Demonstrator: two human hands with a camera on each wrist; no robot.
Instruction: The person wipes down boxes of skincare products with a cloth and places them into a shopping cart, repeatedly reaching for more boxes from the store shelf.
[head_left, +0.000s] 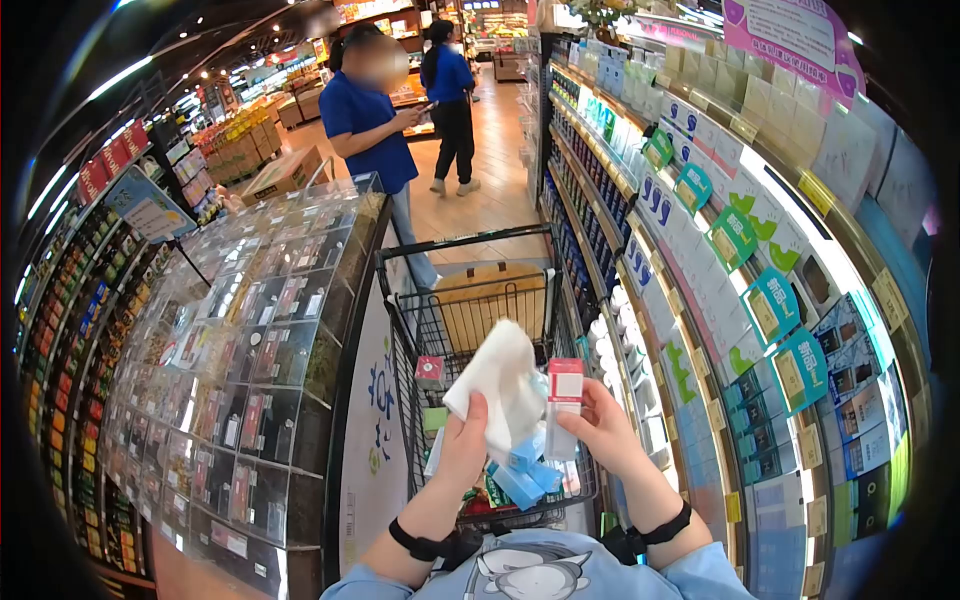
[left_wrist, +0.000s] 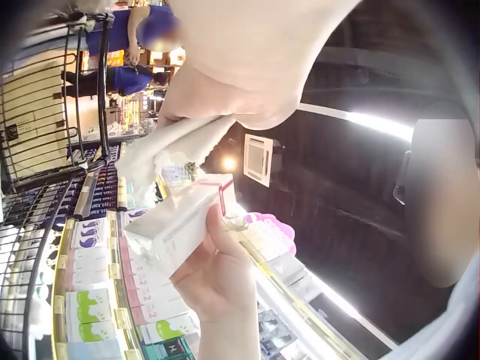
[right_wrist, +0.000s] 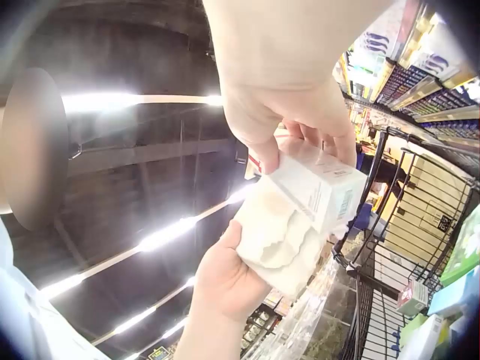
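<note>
My left hand [head_left: 467,440] grips a soft white sheet [head_left: 505,375], like a folded paper towel or cloth, with the thumb on its near side. The right hand [head_left: 605,430] holds a small white carton [head_left: 565,405] with a red end, upright between thumb and fingers. Both things are held above the shopping cart, side by side. In the right wrist view the carton [right_wrist: 319,187] overlaps the sheet [right_wrist: 281,244], whose edges look wavy. The right thumb lies along the carton in the left wrist view.
The black wire cart [head_left: 470,239] contains a red box [head_left: 430,372], a green box [head_left: 434,418] and blue packs [head_left: 525,480]. Product shelves [head_left: 715,415] line the right; clear bins [head_left: 270,360] stand left. A person in blue [head_left: 365,125] stands beyond the bins, another [head_left: 450,90] farther back.
</note>
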